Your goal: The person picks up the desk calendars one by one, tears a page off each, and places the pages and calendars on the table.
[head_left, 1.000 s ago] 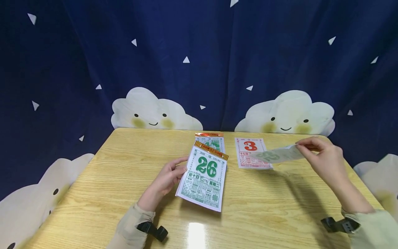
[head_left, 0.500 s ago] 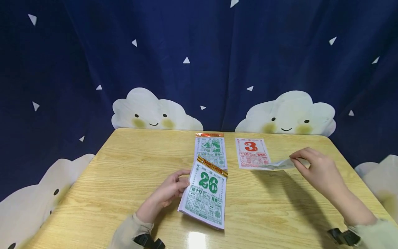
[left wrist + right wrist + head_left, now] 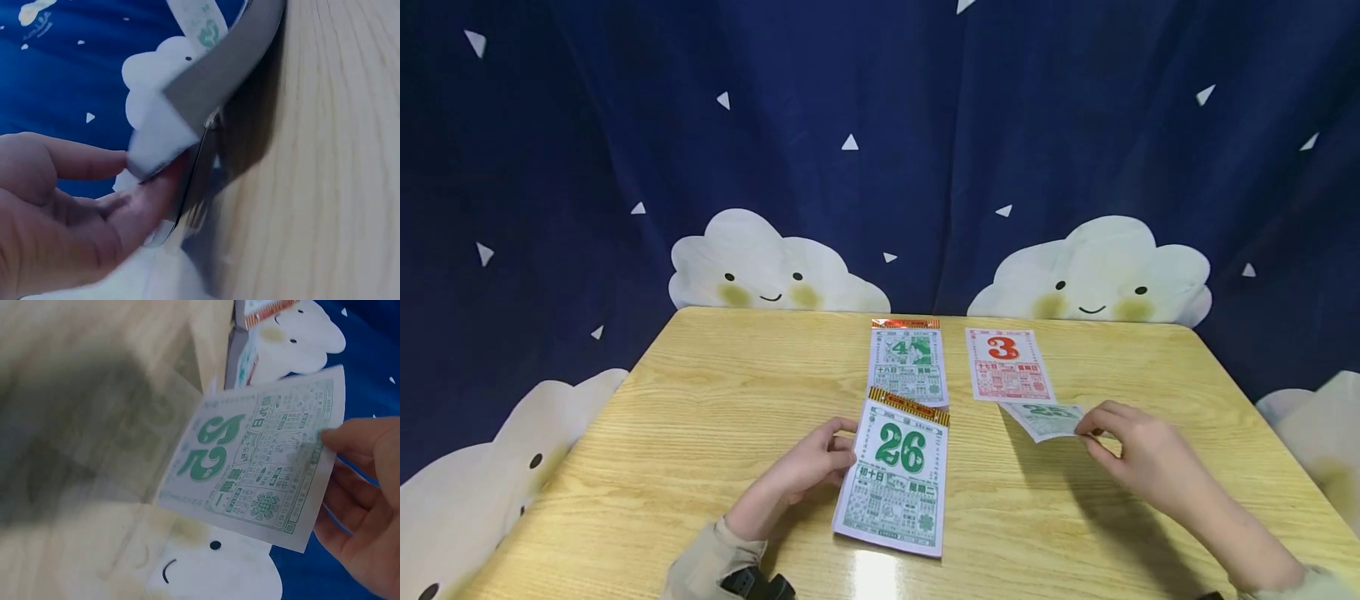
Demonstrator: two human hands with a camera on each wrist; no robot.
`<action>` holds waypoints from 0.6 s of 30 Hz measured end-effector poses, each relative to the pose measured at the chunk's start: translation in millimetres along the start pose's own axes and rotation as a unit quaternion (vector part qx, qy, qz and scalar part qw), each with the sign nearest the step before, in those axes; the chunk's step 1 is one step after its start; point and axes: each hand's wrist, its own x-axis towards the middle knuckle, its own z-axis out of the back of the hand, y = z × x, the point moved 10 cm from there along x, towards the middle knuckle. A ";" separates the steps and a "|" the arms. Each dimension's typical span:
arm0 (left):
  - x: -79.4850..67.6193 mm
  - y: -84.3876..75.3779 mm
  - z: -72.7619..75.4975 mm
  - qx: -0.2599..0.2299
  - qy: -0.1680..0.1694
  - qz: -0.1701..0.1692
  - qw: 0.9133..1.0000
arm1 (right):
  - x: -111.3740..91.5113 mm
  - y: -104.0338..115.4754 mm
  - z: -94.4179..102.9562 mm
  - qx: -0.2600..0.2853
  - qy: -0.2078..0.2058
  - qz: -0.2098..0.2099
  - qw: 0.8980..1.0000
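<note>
My left hand point(image 3: 812, 460) grips the left edge of a tear-off calendar point(image 3: 891, 483) whose top page reads a green 26. In the left wrist view, thumb and fingers point(image 3: 150, 206) pinch the thick pad near the wooden surface. My right hand point(image 3: 1138, 450) pinches one edge of a loose calendar sheet point(image 3: 1047, 422) with a green 25. That sheet tilts above the table, below a red 3 sheet point(image 3: 1011, 365). The right wrist view shows the 25 print upside down on the held sheet point(image 3: 250, 456), thumb on its face.
A second calendar pad point(image 3: 908, 362) showing a green 4 lies at the back middle, behind the 26 pad. The wooden table point(image 3: 700, 400) ends at a dark blue curtain point(image 3: 820, 108) with cloud prints.
The 26 calendar has come down and nearer to me, uncovering the pad with the 4. My right hand has moved nearer and leftward, lowering the 25 sheet off the red 3 sheet.
</note>
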 end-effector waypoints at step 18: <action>3.3 8.4 4.0 0.053 -0.031 0.038 0.997 | -33.1 33.0 -81.3 0.117 0.234 -0.009 0.965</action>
